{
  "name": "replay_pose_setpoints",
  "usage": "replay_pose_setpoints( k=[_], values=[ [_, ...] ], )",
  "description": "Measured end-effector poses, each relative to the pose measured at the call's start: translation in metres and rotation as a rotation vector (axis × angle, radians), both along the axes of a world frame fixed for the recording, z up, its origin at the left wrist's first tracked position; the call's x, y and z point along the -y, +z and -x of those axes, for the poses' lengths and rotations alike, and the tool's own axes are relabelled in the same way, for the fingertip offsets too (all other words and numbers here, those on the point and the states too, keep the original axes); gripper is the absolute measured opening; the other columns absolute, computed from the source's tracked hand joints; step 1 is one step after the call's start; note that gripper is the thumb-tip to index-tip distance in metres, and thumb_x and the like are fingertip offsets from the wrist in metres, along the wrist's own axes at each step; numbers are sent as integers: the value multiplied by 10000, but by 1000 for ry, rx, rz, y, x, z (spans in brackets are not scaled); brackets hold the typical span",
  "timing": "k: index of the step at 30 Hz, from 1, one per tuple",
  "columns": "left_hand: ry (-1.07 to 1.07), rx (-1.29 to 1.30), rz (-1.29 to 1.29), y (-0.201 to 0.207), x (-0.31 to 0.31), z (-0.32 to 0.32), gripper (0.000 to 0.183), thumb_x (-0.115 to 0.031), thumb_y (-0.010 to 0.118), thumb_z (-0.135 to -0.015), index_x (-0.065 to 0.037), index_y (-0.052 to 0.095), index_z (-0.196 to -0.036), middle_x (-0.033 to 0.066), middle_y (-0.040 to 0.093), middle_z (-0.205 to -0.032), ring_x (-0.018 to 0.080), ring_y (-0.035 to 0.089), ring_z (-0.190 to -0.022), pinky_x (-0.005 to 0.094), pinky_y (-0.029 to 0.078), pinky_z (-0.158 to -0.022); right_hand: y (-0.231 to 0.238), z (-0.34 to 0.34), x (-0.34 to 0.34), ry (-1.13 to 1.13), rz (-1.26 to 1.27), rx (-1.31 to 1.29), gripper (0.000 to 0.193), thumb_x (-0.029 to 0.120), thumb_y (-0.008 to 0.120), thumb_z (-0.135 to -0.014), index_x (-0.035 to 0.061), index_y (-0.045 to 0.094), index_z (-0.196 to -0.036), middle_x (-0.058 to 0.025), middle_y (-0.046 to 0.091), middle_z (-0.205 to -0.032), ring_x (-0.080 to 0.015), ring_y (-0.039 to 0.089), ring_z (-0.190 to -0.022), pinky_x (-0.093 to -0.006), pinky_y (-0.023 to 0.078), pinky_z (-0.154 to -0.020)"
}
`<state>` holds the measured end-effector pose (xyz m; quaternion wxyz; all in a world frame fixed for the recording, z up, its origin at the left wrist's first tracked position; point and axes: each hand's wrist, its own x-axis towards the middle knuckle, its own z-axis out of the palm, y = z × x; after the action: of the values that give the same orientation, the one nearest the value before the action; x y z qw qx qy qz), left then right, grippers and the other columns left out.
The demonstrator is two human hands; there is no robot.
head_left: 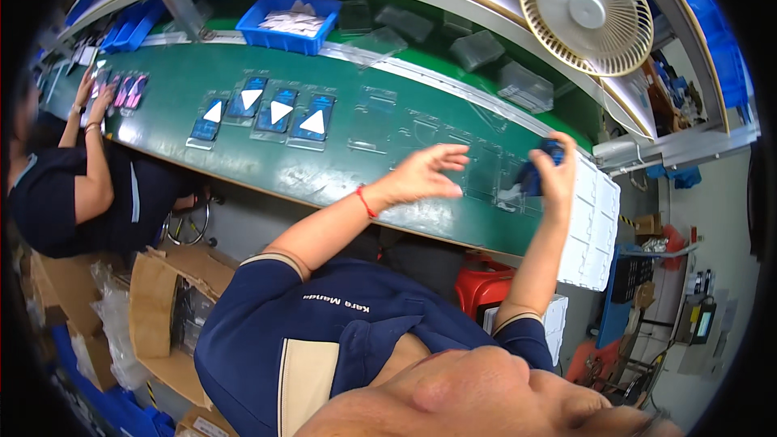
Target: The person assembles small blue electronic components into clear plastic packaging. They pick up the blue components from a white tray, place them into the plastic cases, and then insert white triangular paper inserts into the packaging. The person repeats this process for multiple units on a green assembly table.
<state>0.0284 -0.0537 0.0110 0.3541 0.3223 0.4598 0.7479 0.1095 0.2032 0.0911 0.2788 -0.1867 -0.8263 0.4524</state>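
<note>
My left hand [421, 176] hovers over the green bench top with its fingers apart and nothing in them. At the right, my right hand [557, 170] grips a dark blue printed card [530, 180], slightly blurred; I cannot tell whether it is one card or several. Beneath the hands lie clear plastic blister shells [484, 170], with an unfilled clear shell [372, 125] left of them. Farther left are several clear packs with dark blue cards, each bearing a white triangular piece [314, 123].
A blue bin [290, 23] of white pieces stands at the bench's back edge. Clear plastic boxes [477, 50] line the back, below a fan [587, 12]. White panels [591, 226] adjoin the right end. A co-worker's hands [97, 101] handle pink items at far left.
</note>
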Motion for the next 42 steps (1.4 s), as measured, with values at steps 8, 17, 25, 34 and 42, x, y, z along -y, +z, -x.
replay_pose_setpoints(
  k=[8,17,25,34,42],
  values=[
    [25,678,-178,-20,42,-13,565,93,648,-760,-48,453,-1272,110,562,-1151,242,593,-1064,423,527,-925,-32,50,164,529,150,111,600,172,785,-698,57,509,-1218,-83,553,-1013,-170,533,-936,-308,445,-837],
    [237,758,-299,-29,97,-3,406,-9,642,-836,15,507,-1218,154,620,-1096,296,648,-971,421,605,-755,-53,73,168,642,587,331,161,134,710,-833,49,579,-871,12,562,-673,-56,486,-542,-189,406,-499],
    [320,751,-425,-22,119,-4,332,7,580,-865,48,510,-1188,169,608,-1125,280,588,-1091,430,515,-942,-55,137,156,437,538,254,179,94,654,-857,0,514,-917,-44,548,-578,-110,504,-427,-247,421,-365],
    [371,744,-347,-25,119,-4,385,91,551,-818,30,500,-1194,147,608,-1113,259,610,-1030,431,524,-923,-54,129,189,347,-406,437,400,206,788,-704,4,604,-996,-149,648,-692,-269,663,-675,-388,511,-641],
    [369,585,-93,-24,100,-4,402,122,590,-784,25,530,-1170,134,621,-1083,251,641,-976,381,595,-775,-61,74,170,628,602,374,136,103,651,-866,26,585,-957,2,582,-685,-30,447,-456,-188,338,-369]
  ],
)
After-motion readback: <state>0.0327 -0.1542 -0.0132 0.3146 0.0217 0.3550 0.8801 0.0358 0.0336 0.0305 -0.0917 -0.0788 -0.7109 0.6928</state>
